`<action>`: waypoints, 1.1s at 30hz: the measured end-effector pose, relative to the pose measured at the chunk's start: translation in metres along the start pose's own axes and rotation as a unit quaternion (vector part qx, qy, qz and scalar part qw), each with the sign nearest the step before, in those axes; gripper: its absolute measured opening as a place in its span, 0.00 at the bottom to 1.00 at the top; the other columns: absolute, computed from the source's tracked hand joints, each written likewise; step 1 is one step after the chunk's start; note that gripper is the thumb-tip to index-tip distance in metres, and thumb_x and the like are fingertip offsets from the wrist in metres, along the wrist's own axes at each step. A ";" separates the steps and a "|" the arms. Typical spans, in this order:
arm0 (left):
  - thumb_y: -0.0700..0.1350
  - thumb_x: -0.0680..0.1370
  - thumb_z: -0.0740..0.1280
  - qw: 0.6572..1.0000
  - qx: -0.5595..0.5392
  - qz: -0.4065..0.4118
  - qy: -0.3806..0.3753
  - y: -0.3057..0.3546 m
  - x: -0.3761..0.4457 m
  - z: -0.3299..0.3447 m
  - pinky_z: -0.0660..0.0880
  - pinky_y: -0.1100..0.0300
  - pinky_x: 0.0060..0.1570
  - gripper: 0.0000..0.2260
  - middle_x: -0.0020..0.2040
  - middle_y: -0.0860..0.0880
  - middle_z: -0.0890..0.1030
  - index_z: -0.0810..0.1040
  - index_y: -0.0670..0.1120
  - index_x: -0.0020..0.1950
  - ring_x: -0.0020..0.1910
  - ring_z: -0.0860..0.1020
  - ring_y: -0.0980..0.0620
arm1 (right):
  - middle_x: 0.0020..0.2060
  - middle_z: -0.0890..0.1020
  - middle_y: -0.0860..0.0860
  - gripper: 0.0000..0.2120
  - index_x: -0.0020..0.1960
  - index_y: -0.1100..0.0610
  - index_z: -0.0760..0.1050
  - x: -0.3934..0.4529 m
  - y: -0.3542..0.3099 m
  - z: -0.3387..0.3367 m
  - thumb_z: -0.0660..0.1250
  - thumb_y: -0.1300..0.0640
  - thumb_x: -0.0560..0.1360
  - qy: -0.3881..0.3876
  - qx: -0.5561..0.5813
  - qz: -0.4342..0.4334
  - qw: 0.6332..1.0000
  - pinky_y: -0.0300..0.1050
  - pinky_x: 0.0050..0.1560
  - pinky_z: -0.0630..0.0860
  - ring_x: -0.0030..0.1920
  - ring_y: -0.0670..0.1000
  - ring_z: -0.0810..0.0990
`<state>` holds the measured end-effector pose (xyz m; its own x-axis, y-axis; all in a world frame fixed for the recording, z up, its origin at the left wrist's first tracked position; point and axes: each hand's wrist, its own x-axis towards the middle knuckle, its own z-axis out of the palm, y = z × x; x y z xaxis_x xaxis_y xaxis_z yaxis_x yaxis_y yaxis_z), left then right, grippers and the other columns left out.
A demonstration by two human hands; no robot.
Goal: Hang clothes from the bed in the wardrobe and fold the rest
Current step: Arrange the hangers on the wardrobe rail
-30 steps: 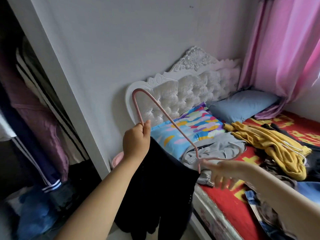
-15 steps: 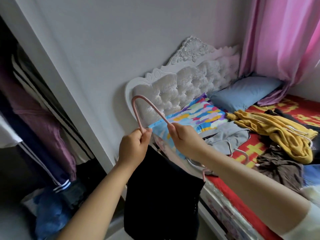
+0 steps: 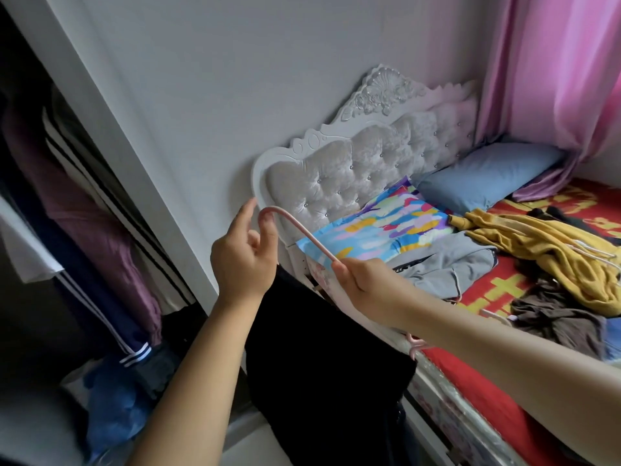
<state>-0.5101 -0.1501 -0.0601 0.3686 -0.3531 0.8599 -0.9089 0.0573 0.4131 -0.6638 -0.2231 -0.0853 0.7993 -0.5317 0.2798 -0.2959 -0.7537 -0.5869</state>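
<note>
A pink hanger [image 3: 302, 232] runs slanted between my hands, and a black garment [image 3: 322, 371] hangs from it in front of the bed's edge. My right hand [image 3: 361, 280] grips the hanger's bar near its middle. My left hand [image 3: 242, 253] is raised at the hanger's bent end with the thumb spread away; the bend lies over my index fingertip. The hanger's hook [image 3: 415, 346] pokes out under my right forearm. On the red bed sheet [image 3: 487, 290] lie a yellow hoodie [image 3: 554, 257], a grey garment [image 3: 447, 264] and a brown garment [image 3: 554, 317].
The open wardrobe [image 3: 168, 203] stands at the left with a purple garment [image 3: 84, 213] and navy striped trousers [image 3: 100, 311] hanging, and a blue bag [image 3: 114, 401] at its bottom. A tufted headboard [image 3: 369, 163], a colourful pillow [image 3: 379, 223], a blue pillow [image 3: 487, 173] and a pink curtain [image 3: 554, 79] surround the bed.
My left hand has let go its pinch on the hanger's end and spread its fingers. My right hand came up from the bed to the bar and holds it.
</note>
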 end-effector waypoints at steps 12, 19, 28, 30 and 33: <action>0.50 0.76 0.53 1.000 -0.009 -0.003 -0.024 -0.016 -0.029 -0.001 0.62 0.56 0.27 0.21 0.21 0.50 0.68 0.76 0.33 0.43 0.22 0.68 0.47 | 0.26 0.64 0.49 0.19 0.32 0.54 0.58 0.000 -0.002 0.021 0.50 0.55 0.81 0.031 0.115 0.051 0.992 0.36 0.30 0.61 0.28 0.44 0.62; 0.45 0.77 0.56 0.996 -0.063 0.014 0.060 0.002 -0.031 0.000 0.57 0.67 0.25 0.04 0.24 0.56 0.61 0.67 0.48 0.50 0.27 0.66 0.48 | 0.25 0.65 0.49 0.20 0.31 0.53 0.59 0.020 -0.011 0.025 0.50 0.54 0.81 0.156 0.219 0.102 0.958 0.43 0.32 0.60 0.27 0.46 0.63; 0.49 0.77 0.56 0.993 -0.090 -0.023 0.075 0.002 -0.012 -0.005 0.64 0.53 0.24 0.03 0.22 0.42 0.68 0.67 0.52 0.48 0.25 0.69 0.45 | 0.26 0.65 0.43 0.19 0.32 0.48 0.58 0.003 -0.015 0.053 0.51 0.57 0.81 0.078 0.133 0.017 0.988 0.39 0.37 0.59 0.31 0.48 0.66; 0.49 0.77 0.56 0.996 -0.064 -0.008 0.068 0.002 -0.012 -0.013 0.64 0.58 0.25 0.05 0.22 0.50 0.66 0.68 0.51 0.50 0.27 0.69 0.46 | 0.26 0.64 0.40 0.18 0.32 0.47 0.59 -0.005 -0.006 0.051 0.50 0.54 0.81 0.027 0.088 -0.011 0.996 0.38 0.37 0.59 0.29 0.47 0.65; 0.50 0.79 0.57 0.998 0.014 0.048 0.042 -0.002 -0.020 -0.024 0.63 0.63 0.26 0.16 0.20 0.50 0.66 0.78 0.40 0.47 0.29 0.70 0.47 | 0.26 0.63 0.44 0.18 0.35 0.55 0.63 -0.012 0.006 0.041 0.46 0.45 0.76 -0.033 0.003 -0.028 0.999 0.41 0.36 0.58 0.34 0.52 0.67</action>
<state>-0.5112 -0.1211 -0.0706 0.2940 -0.2678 0.9175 -0.9454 0.0601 0.3204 -0.6536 -0.2056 -0.1236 0.8474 -0.4620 0.2616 -0.2469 -0.7792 -0.5761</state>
